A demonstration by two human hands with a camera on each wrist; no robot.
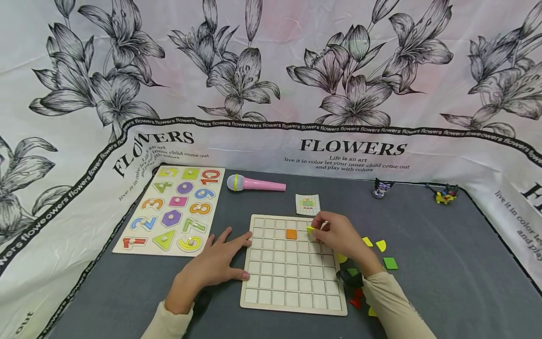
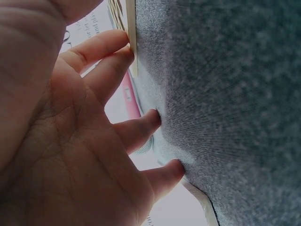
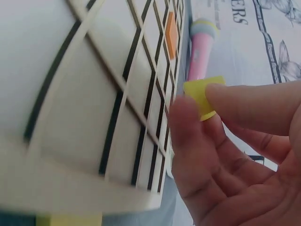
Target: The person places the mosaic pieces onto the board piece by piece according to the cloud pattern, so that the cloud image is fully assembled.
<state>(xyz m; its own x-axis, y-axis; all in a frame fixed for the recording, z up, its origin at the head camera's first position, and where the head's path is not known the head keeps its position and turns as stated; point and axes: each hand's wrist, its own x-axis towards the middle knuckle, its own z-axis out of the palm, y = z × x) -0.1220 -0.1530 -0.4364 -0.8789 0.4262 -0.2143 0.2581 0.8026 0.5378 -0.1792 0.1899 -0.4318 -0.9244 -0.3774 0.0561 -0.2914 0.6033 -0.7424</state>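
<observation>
A pale wooden grid board (image 1: 292, 270) lies on the dark table, with one orange square tile (image 1: 291, 234) in a cell of its second row. Between thumb and forefinger, my right hand (image 1: 338, 235) pinches a small yellow tile (image 3: 201, 98) over the board's upper right part. My left hand (image 1: 211, 263) rests with spread fingers at the board's left edge; in the left wrist view two fingertips (image 2: 123, 52) touch that edge while two others press on the table cloth. Just beyond the board's far edge is a small pattern card (image 1: 307, 204) with a coloured figure on a grid.
Loose tiles lie right of the board: a green square (image 1: 390, 263), a yellow piece (image 1: 380, 245), a red piece (image 1: 357, 298), others partly under the right forearm. A number puzzle board (image 1: 192, 190) is at left, a pink toy microphone (image 1: 264, 185) behind, two small figures (image 1: 382, 188) far right.
</observation>
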